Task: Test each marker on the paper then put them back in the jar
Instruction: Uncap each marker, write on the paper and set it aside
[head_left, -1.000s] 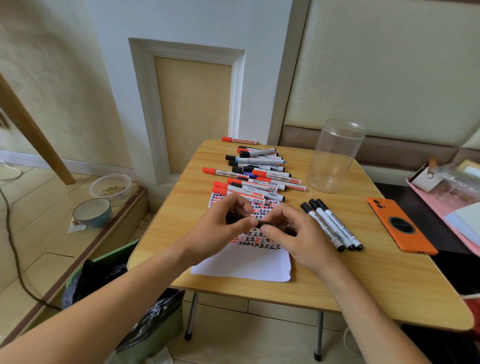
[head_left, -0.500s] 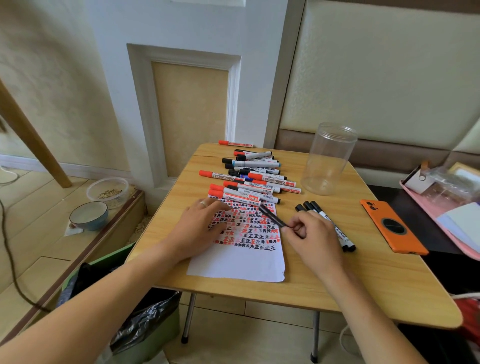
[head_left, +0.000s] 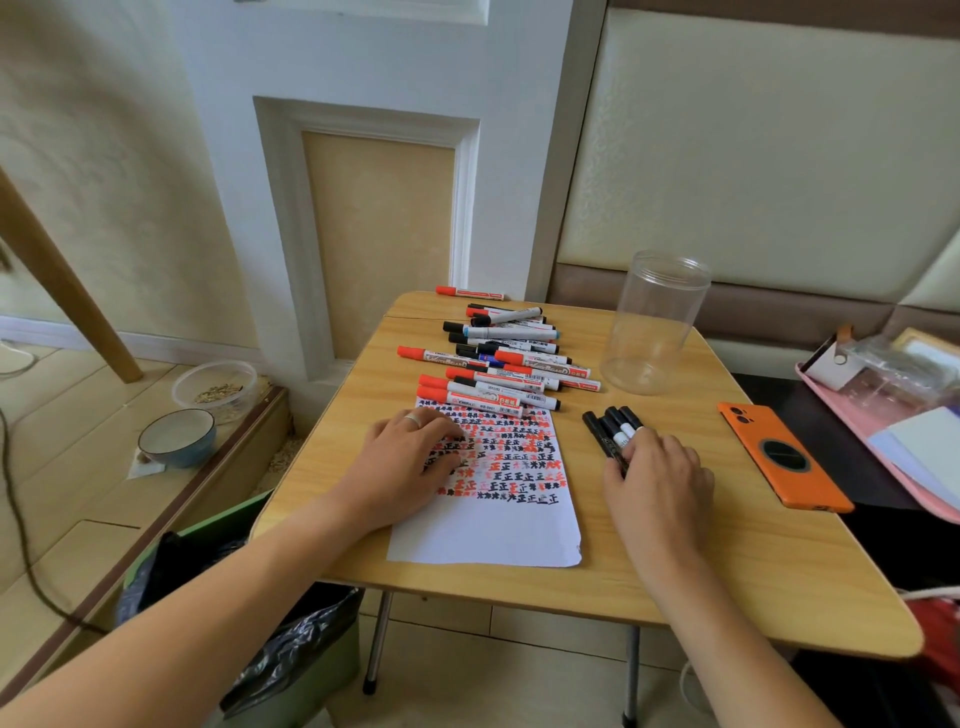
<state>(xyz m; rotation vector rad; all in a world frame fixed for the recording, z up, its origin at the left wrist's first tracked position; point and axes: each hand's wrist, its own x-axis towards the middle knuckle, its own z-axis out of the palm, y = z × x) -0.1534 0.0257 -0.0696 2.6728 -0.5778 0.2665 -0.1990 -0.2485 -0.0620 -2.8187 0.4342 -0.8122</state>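
From the head view, the right hand (head_left: 657, 470) covers the near ends of a small group of black-capped markers (head_left: 613, 428) lying side by side on the bench (head_left: 727, 561); its fingers (head_left: 626, 457) rest over them, but whether they grip any cannot be told. The left hand (head_left: 410, 462) lies flat on the paper (head_left: 498, 535), fingers straight and slightly spread, hiding part of the red and black test marks. Beyond the paper lies a loose pile of red, black and blue markers (head_left: 498, 364). The clear jar (head_left: 654, 322) stands upright right of the pile. An orange phone (head_left: 779, 457) lies near the right edge. Left of the bench, two bowls (head_left: 176, 436) sit on a low wooden ledge; a pink tray (head_left: 852, 431) is cut off at the right.
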